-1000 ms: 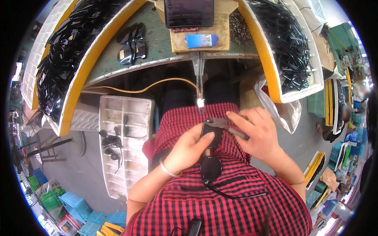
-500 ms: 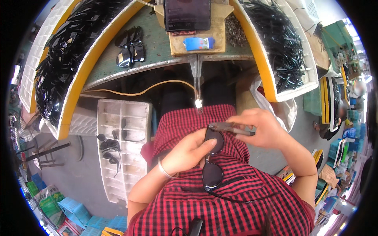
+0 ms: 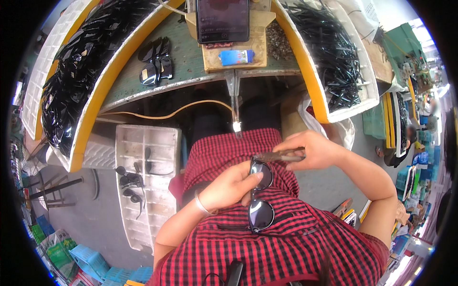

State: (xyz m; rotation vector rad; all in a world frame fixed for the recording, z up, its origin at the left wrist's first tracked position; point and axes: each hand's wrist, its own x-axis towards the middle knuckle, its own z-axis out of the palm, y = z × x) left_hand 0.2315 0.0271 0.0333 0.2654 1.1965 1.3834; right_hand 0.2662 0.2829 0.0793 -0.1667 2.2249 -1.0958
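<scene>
Over my lap, my left hand [image 3: 234,185] grips a pair of black sunglasses [image 3: 261,215] by the bridge and upper lens, thumb on top. The frame hangs lengthwise, one dark lens above the other. My right hand [image 3: 309,148] is closed around a dark grey-brown tool that looks like pliers [image 3: 279,155]. Its tip is at the upper corner of the sunglasses, by the hinge end. Whether the jaws pinch the frame is too small to tell. The far side of the sunglasses is partly hidden by my left fingers.
Several sunglasses lie in a white compartment tray [image 3: 168,190] at my left. On the green bench [image 3: 186,71] are more sunglasses [image 3: 156,66], a phone [image 3: 223,21] and a blue packet [image 3: 236,57]. White-and-yellow trays of black parts flank the bench, left [image 3: 93,109] and right [image 3: 317,102].
The sunglasses have tilted, and the arm that stretched across the apron no longer shows there. My right hand has turned the tool slightly, its tip staying at the frame's upper corner.
</scene>
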